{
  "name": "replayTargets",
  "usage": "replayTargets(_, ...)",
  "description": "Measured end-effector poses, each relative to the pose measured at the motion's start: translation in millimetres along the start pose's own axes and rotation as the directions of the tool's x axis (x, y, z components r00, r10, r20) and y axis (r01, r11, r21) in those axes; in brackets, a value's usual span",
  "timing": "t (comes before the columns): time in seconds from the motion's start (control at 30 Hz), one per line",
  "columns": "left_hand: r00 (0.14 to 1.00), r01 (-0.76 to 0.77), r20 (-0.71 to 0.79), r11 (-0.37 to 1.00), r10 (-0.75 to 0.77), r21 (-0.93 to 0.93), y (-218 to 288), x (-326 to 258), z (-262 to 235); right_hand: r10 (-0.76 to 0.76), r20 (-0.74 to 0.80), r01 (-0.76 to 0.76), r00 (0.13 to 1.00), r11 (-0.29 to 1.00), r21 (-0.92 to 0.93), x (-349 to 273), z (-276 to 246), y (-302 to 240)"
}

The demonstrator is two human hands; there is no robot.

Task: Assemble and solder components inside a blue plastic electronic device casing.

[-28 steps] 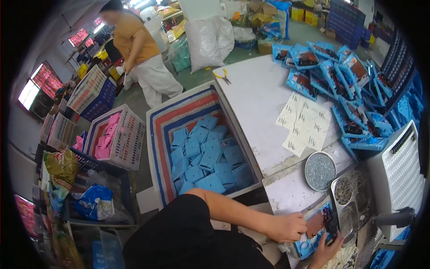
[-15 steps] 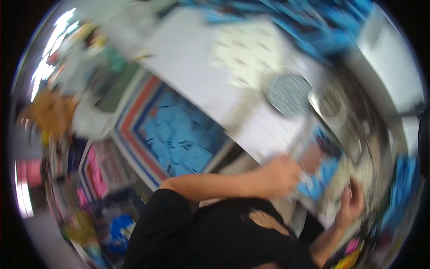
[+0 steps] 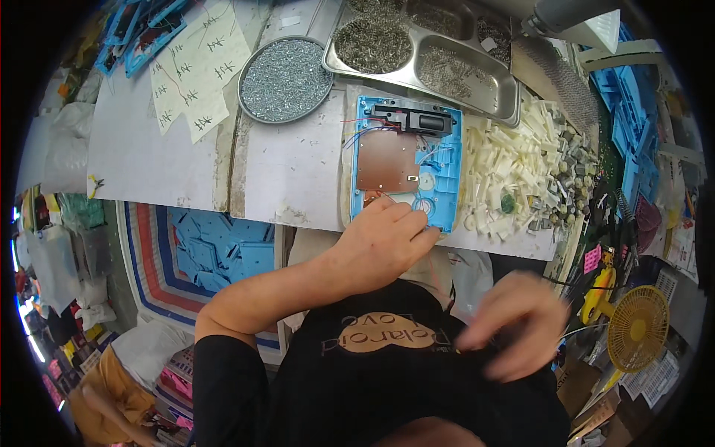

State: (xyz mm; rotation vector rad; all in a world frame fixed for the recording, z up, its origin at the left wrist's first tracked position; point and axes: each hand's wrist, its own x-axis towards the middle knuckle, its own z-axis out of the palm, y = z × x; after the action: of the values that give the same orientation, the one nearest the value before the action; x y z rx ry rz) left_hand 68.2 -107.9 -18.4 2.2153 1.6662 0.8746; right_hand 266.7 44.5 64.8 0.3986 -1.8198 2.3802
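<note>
A light-blue plastic housing [image 3: 447, 160] lies on the worktable in front of me. Inside it are a brown circuit board [image 3: 387, 164], a black speaker-like module [image 3: 428, 122] and several thin coloured wires [image 3: 361, 134]. My left hand [image 3: 391, 242] rests over the housing's near edge, its fingers bent and drawn together by the loose wires. What they pinch, if anything, is hidden. A thin reddish wire [image 3: 433, 272] hangs below that hand. My right hand [image 3: 521, 324] is off the table in front of my shirt, smeared by motion.
Beyond the housing sit a round tray of small screws [image 3: 287, 78] and a compartmented metal tray [image 3: 509, 100] of small metal parts. White plastic pieces [image 3: 514, 164] are heaped to its right. A striped bag [image 3: 153, 261] holds blue panels; a yellow fan [image 3: 637, 328] stands at right. Another person [image 3: 112, 372] is at lower left.
The view has swung right, bringing the housing and trays nearer the middle. My left hand now lies on the housing's near edge. My right hand has come in toward my chest.
</note>
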Motion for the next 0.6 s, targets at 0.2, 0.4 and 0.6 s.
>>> replayTargets(0.2, 0.999, -0.033, -0.015, 0.999, 0.032, -0.029, 0.7, -11.7, -7.3, -0.094, -0.321, -0.271, 0.942, 0.348, -0.897, 23.5, -28.1, 45.6)
replayTargets(0.4, 0.970, 0.147, -0.180, 0.983, -0.166, -0.114, 4.5, -57.0, -20.8, -0.038, -0.186, -0.177, 0.982, 0.181, -0.967, 30.3, -13.1, 73.4)
replayTargets(0.6, 0.801, 0.456, -0.267, 0.835, -0.536, -0.308, 5.7, -91.6, 2.3, -0.061, -0.209, -0.194, 0.976, 0.199, -0.961, 43.9, -1.4, 83.0)
